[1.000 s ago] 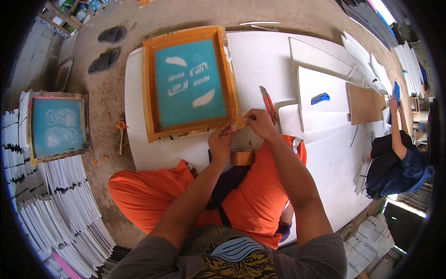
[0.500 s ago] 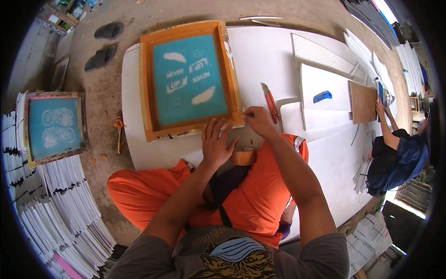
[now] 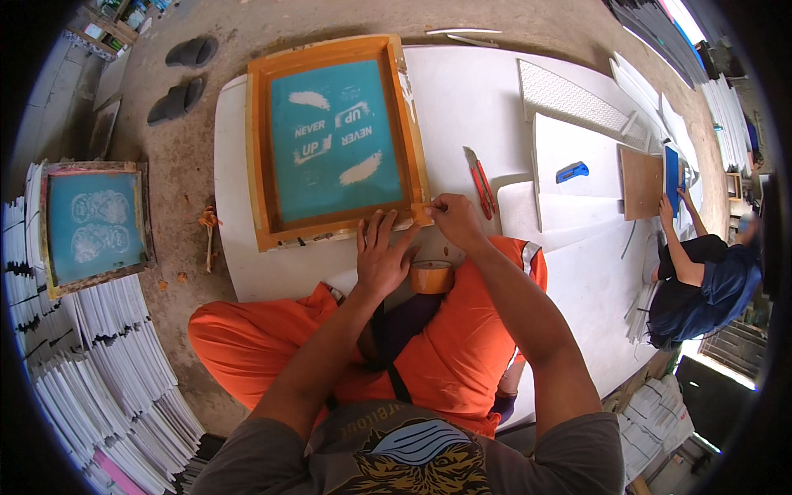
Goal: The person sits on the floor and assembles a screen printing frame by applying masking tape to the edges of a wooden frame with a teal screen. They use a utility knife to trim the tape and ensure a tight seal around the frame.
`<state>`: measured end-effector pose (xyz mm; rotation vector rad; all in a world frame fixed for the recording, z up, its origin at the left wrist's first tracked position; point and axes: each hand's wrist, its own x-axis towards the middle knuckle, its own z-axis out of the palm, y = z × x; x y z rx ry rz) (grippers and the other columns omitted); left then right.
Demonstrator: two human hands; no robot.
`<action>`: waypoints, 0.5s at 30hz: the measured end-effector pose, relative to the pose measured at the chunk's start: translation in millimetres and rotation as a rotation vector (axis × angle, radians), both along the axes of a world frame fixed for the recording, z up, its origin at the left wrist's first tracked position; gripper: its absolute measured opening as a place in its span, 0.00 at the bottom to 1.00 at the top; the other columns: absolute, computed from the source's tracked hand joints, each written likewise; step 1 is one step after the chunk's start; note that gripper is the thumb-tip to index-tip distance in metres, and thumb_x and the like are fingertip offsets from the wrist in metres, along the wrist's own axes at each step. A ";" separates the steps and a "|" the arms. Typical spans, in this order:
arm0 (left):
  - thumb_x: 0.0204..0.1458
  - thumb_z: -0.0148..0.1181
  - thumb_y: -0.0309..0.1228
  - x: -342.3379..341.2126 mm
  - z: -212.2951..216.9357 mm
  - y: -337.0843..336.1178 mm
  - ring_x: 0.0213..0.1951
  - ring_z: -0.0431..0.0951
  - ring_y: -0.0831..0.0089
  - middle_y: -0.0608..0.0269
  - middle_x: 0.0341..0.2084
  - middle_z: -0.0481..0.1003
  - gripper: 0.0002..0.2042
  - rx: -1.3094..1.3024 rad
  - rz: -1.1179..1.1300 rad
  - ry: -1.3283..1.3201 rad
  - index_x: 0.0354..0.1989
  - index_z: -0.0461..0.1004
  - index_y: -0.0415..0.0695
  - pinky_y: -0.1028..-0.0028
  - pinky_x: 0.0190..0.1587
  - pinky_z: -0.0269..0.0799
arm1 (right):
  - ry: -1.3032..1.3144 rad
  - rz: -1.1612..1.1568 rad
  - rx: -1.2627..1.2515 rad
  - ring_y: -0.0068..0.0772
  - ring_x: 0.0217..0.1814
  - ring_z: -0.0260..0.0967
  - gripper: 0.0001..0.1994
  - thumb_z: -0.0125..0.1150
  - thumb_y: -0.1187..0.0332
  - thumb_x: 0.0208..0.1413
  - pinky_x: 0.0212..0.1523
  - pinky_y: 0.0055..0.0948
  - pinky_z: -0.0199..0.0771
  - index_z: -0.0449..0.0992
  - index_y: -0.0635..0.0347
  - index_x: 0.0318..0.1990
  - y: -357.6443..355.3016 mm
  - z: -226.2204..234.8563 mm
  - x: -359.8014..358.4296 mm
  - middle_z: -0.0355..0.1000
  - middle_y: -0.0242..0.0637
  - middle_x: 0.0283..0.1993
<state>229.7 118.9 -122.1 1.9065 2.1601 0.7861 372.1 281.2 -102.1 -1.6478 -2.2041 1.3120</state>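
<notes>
A wooden silk-screen frame [image 3: 254,157] with teal mesh and pale lettering lies on a white board in front of me, its inner edges lined with brown tape. My left hand [image 3: 383,256] rests with fingers spread on the near edge of the frame, close to its right corner. At that corner my right hand [image 3: 455,221] pinches a short strip of brown tape [image 3: 421,214], its fingertips partly hiding it. A roll of brown packing tape [image 3: 431,277] stands by my right leg, just below both hands.
Red-handled scissors or a cutter [image 3: 481,183] lie right of the frame. Farther right are a blue utility knife [image 3: 572,172] on white sheets, a brown board [image 3: 642,183] and a co-worker [image 3: 701,280] holding a blue panel. A second screen [image 3: 95,223] tops paper stacks at left.
My left thumb has drawn in toward the fingers, and my right hand has shifted slightly at the corner. The co-worker's blue panel has tilted into fuller view.
</notes>
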 end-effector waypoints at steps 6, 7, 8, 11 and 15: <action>0.51 0.72 0.35 -0.3 -0.6 -0.8 0.71 0.62 0.48 0.53 0.66 0.66 0.30 -0.013 -0.017 0.010 0.65 0.75 0.68 0.38 0.71 0.53 | 0.037 -0.019 0.005 0.55 0.36 0.80 0.15 0.71 0.60 0.58 0.40 0.49 0.76 0.83 0.65 0.37 -1.1 -6.7 1.7 0.79 0.52 0.31; 0.51 0.72 0.35 -0.3 -0.9 -0.7 0.71 0.62 0.48 0.53 0.66 0.66 0.30 -0.017 -0.020 0.016 0.66 0.75 0.68 0.38 0.71 0.52 | 0.028 -0.016 0.003 0.55 0.36 0.80 0.15 0.71 0.59 0.58 0.40 0.49 0.76 0.83 0.65 0.37 -1.2 -6.4 1.6 0.79 0.52 0.31; 0.51 0.72 0.35 -0.4 -1.4 -0.7 0.71 0.62 0.48 0.53 0.66 0.66 0.31 -0.021 -0.022 0.021 0.66 0.74 0.69 0.38 0.71 0.52 | 0.019 -0.013 0.001 0.55 0.36 0.80 0.15 0.71 0.59 0.58 0.40 0.49 0.76 0.83 0.65 0.37 -1.2 -4.6 1.0 0.79 0.52 0.31; 0.52 0.71 0.35 -0.4 -2.0 -1.2 0.71 0.62 0.48 0.53 0.67 0.66 0.31 -0.026 -0.027 0.037 0.67 0.73 0.69 0.37 0.71 0.52 | -0.001 -0.004 -0.004 0.56 0.36 0.80 0.15 0.71 0.59 0.58 0.41 0.49 0.76 0.84 0.64 0.38 -1.1 -4.3 0.6 0.79 0.52 0.31; 0.54 0.71 0.37 0.1 -1.2 -0.3 0.71 0.62 0.48 0.53 0.66 0.66 0.30 -0.021 -0.022 0.052 0.67 0.73 0.70 0.37 0.71 0.52 | -0.009 -0.005 -0.001 0.56 0.38 0.80 0.15 0.70 0.58 0.58 0.42 0.50 0.77 0.84 0.63 0.38 -1.7 -5.7 0.9 0.80 0.51 0.32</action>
